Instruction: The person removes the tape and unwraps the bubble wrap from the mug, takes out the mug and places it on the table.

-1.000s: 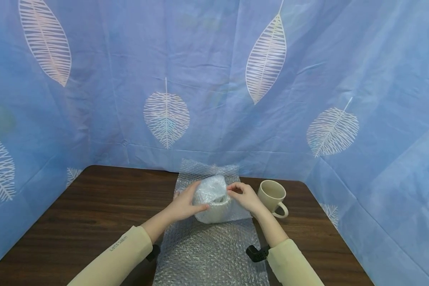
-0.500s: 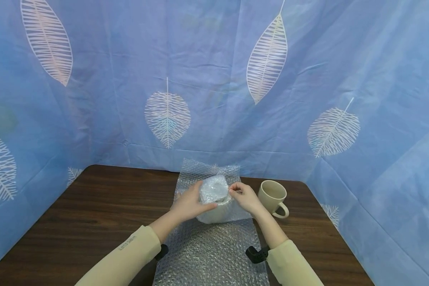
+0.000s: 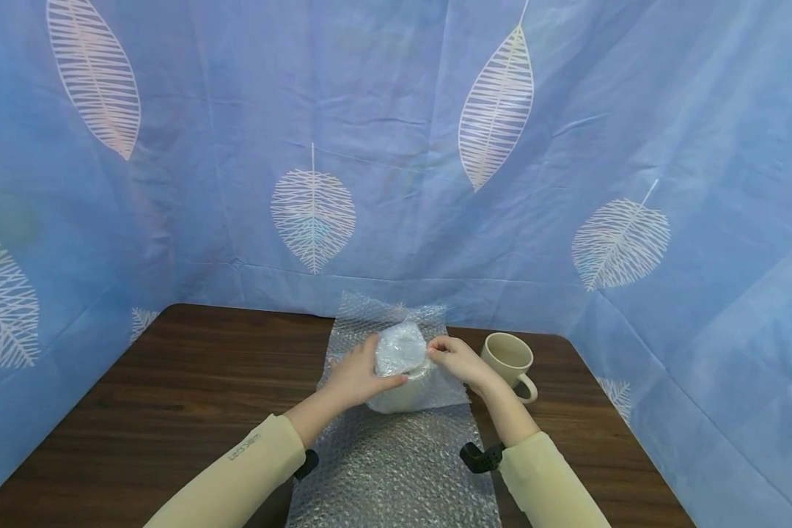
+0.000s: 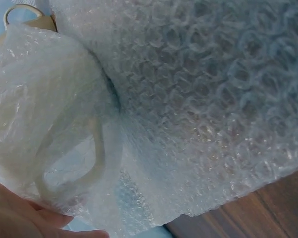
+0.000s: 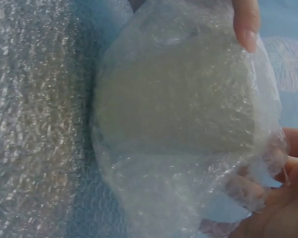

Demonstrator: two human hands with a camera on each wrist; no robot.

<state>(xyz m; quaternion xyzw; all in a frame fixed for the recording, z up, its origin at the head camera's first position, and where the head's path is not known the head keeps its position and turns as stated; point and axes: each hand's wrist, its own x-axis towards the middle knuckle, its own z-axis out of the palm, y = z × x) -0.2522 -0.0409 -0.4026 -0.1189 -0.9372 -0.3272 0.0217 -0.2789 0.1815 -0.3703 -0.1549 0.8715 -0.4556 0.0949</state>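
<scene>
A beige mug stands wrapped in bubble wrap in the middle of the table, its handle showing through the plastic in the left wrist view. My left hand holds it from the left, thumb at the front and fingers behind. A folded flap of bubble wrap lies over the mouth. From the right, my right hand pinches the wrap's edge at the rim with thumb and fingertips. In the right wrist view, crumpled plastic lies between the right hand's fingers.
Under the wrapped mug, a long bubble wrap sheet runs from the front edge to the back of the dark wooden table. An unwrapped beige mug stands close to the right of my right hand. A blue leaf-print curtain hangs behind.
My left hand has shifted a little to the right, bringing the top flap of wrap farther over the mouth. My right hand keeps its pinch at the rim.
</scene>
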